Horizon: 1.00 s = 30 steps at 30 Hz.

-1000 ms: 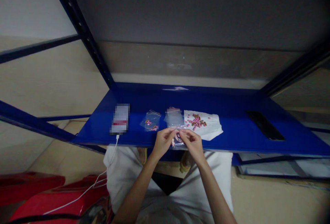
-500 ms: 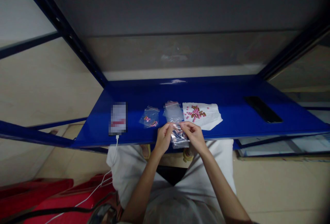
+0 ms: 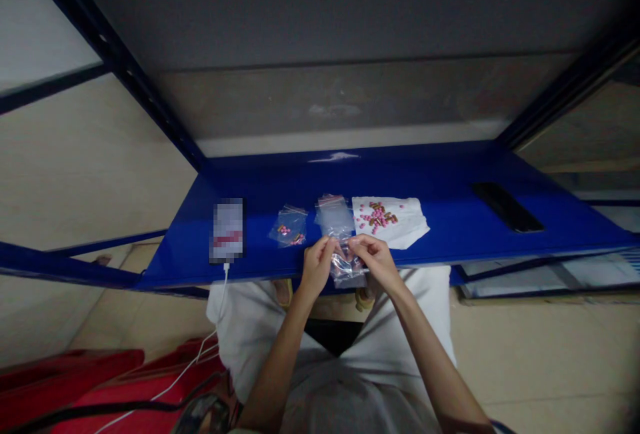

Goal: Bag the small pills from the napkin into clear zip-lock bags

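My left hand (image 3: 318,259) pinches the left side of a clear plastic zip bag (image 3: 346,265) at the shelf's front edge. My right hand (image 3: 374,254) grips the same bag from the right, thumb and fingers closed on its upper part. Just beyond lies a stack of zip bags (image 3: 335,214) with red strips at the top. To its right, a sheet of white paper (image 3: 413,224) bears several pink pills and brown capsules (image 3: 381,217). On the left, filled zip bags (image 3: 290,224) hold some pink and brown pills.
The blue shelf (image 3: 260,177) has a phone (image 3: 227,231) with a white cable (image 3: 223,294) at its left and a dark phone-like slab (image 3: 507,207) at its right. Blue uprights (image 3: 145,84) frame the sides. Red plastic furniture (image 3: 135,387) stands at lower left.
Both hands keep hold of the zip bag, and its upper edge between the fingertips looks parted a little more than before. The view has shifted slightly; the other things lie as they were.
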Each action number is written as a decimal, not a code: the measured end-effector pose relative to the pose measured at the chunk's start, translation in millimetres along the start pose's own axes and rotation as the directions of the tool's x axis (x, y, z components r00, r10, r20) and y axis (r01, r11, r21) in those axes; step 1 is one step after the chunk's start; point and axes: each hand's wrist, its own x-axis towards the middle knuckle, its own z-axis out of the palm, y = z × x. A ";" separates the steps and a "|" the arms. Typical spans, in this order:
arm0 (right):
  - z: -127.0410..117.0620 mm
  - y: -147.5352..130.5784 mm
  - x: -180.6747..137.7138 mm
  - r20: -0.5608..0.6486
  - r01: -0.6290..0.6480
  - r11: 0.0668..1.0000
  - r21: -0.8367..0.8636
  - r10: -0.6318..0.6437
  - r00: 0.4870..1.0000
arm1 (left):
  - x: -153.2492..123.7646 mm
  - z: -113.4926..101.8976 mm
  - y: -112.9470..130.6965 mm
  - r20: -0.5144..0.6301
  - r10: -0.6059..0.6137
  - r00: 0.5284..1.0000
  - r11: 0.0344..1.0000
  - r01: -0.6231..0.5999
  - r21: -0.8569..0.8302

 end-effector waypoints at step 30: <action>-7.7 -26.0 62.3 -0.224 0.118 0.983 -0.140 -0.147 0.963 | 16.2 -62.3 8.6 -0.333 0.363 0.870 0.653 0.017 0.757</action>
